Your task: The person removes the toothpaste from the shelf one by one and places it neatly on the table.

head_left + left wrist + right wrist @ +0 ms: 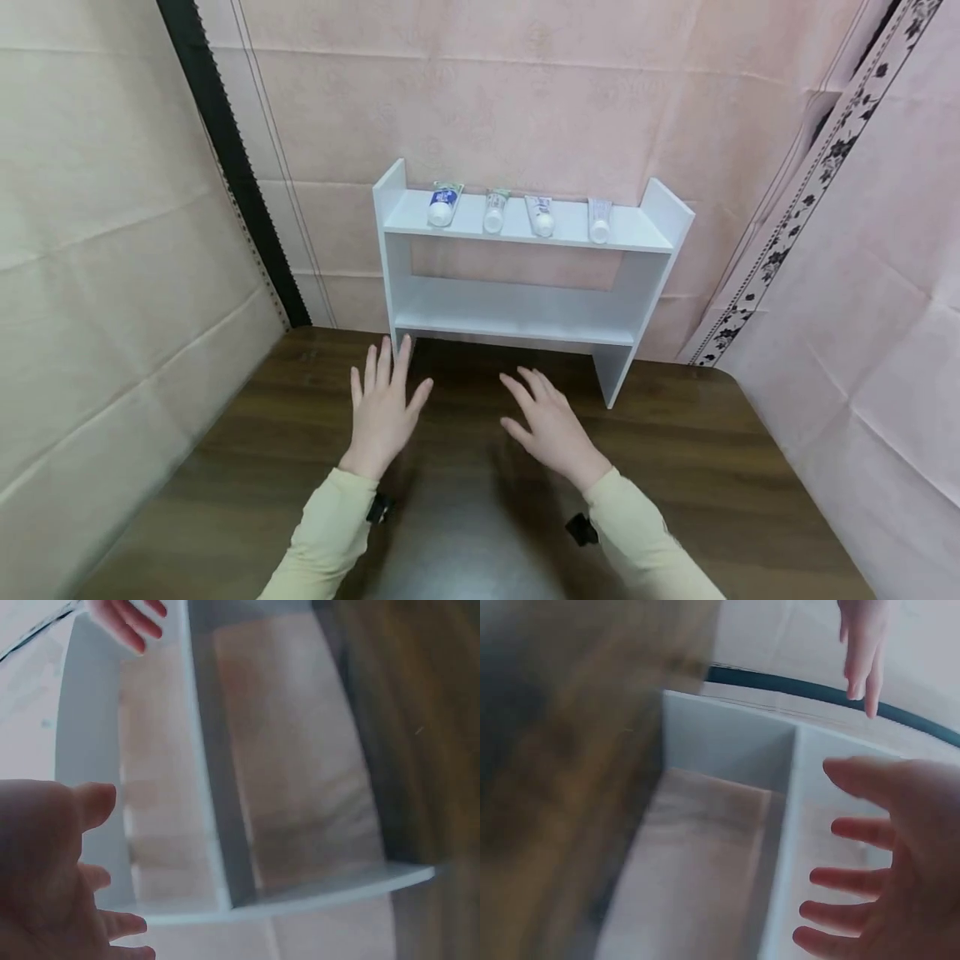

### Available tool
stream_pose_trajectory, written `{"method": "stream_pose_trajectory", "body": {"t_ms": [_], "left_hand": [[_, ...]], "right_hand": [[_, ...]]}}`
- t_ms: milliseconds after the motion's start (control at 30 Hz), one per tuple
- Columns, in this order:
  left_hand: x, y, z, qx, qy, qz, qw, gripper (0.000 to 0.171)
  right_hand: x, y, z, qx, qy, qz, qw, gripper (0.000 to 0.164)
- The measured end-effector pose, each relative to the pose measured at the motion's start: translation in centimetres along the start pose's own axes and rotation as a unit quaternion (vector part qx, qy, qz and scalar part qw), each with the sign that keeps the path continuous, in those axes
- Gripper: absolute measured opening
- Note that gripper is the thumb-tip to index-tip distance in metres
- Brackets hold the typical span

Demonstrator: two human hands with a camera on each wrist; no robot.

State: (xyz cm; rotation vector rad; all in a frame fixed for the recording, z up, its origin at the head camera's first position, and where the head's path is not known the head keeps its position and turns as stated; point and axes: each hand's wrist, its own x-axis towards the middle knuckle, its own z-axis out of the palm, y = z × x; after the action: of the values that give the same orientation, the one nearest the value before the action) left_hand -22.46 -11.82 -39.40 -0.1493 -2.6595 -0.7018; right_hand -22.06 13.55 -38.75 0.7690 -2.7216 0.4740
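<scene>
A white two-tier shelf [517, 332] stands at the back of the table. On its top board lie several tubes in a row: a blue-and-white tube [444, 205], a white tube with a green end [495, 210], another white tube [540, 215] and a pale tube [599, 220] at the right, caps toward me. My left hand [381, 417] is held in front of the shelf's left side, fingers spread and touching nothing I can make out. Before the shelf's middle, my right hand [553, 429] hovers with fingers loosely extended, holding nothing. Both wrist views show the shelf beyond the fingers.
The brown wooden table [465, 533] spreads beneath both arms. Pale cloth hangs behind the shelf [525, 117] and on both sides, with a black strip [232, 158] at left and a floral border [795, 208] at right. The lower board holds no objects.
</scene>
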Motion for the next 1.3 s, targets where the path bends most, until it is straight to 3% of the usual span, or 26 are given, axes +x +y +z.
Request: {"method": "stream_pose_trajectory", "body": {"t_ms": [233,433,567,700,833,1033,1100,1300], "left_hand": [[4.5,0.3,-3.2,-0.024,0.039,0.006,0.9989,0.074],[7.4,0.4,-5.4,-0.027,0.079,0.017,0.9964,0.077],[9.5,1.0,-6.2,-0.09,0.083,0.012,0.9924,0.079],[11.6,1.7,-6.6,-0.185,0.082,-0.002,0.9793,0.081],[13.6,2.0,-7.6,-0.247,0.1,0.001,0.9639,0.08],[15.9,2.1,-9.5,-0.278,0.103,0.001,0.9551,0.077],[16.7,2.1,-9.8,-0.286,0.097,-0.004,0.9535,0.077],[18.9,1.7,-10.0,-0.33,0.101,0.002,0.9386,0.08]], "right_hand": [[4.7,-1.8,-4.0,-0.051,0.041,-0.05,0.997,0.059],[7.5,-3.5,-5.9,-0.068,0.042,-0.074,0.994,0.057],[8.8,-4.8,-7.1,-0.079,0.047,-0.097,0.991,0.058],[10.0,-6.8,-8.5,-0.094,0.045,-0.13,0.986,0.059],[11.5,-8.6,-10.0,-0.124,0.051,-0.154,0.979,0.057],[14.1,-9.0,-11.8,-0.159,0.034,-0.137,0.977,0.053],[15.0,-8.7,-12.3,-0.166,0.032,-0.123,0.978,0.053],[17.9,-8.1,-13.5,-0.176,0.053,-0.098,0.978,0.053]]}}
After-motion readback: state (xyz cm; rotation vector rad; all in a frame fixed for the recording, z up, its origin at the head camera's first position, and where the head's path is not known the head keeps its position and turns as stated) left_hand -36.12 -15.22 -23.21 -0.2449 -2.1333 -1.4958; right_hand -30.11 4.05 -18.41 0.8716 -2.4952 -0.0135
